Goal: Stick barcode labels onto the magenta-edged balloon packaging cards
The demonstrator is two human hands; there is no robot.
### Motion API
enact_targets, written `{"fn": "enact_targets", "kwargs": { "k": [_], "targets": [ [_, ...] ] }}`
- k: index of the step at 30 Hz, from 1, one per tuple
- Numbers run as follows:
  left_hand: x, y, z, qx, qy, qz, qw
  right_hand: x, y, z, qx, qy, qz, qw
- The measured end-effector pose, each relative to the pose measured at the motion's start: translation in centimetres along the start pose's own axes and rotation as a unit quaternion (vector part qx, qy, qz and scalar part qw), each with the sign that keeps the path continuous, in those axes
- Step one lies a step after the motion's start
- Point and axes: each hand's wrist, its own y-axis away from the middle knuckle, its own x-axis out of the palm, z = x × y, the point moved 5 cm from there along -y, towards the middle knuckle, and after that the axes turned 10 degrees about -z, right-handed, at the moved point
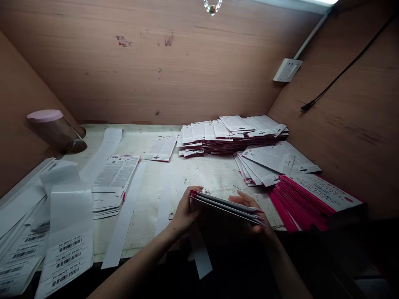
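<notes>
Between my two hands, above the table's front edge, is a small stack of flat cardboard packets (226, 205), seen nearly edge-on with a pink edge at the left. My left hand (186, 211) grips its left end, fingers wrapped over the edge. On the right end is my right hand (264, 229), its fingers stretched along the far side and the thumb side below. Printing on the held packets is too dark to read. Close to my right hand, a fanned pile of pink-edged packets (307, 199) lies on the table.
White printed packets (230, 135) are piled at the back. A smaller stack (114, 182) lies at left, beside barcode label strips (70, 232). Pale paper strips (126, 216) cross the table (146, 199). A pink-lidded cup (57, 131) stands at far left; a socket (287, 70) is on the wall.
</notes>
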Motion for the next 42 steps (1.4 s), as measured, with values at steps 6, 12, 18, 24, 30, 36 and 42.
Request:
{"fn": "enact_targets", "kwargs": {
  "k": [6,12,18,24,30,36,42],
  "targets": [
    [-0.1,-0.2,1.4,-0.046,0.016,0.032,0.998,-1.9,-13.1,6.6,-0.200,0.190,-0.024,0.961],
    [0.1,0.3,1.4,-0.055,0.061,0.062,0.995,2.9,-27.0,3.9,-0.238,0.587,0.006,0.774],
    [0.2,0.3,1.1,-0.068,0.070,0.065,0.993,5.1,-27.9,5.0,-0.320,0.562,-0.034,0.762],
    [0.1,0.1,1.2,-0.059,0.075,0.075,0.993,1.3,-20.4,11.0,-0.387,0.357,-0.228,0.819],
    [-0.1,-0.2,0.9,0.002,0.036,0.051,0.998,-5.0,-10.5,8.2,-0.227,-0.074,-0.393,0.888],
    [-0.1,-0.1,2.7,-0.008,0.018,0.020,1.000,-5.3,-5.5,0.7,-0.041,-0.244,-0.355,0.901],
    [0.9,-0.4,1.9,-0.023,0.022,0.067,0.997,-4.4,-6.2,0.4,-0.018,-0.288,-0.333,0.897]
  ]
}}
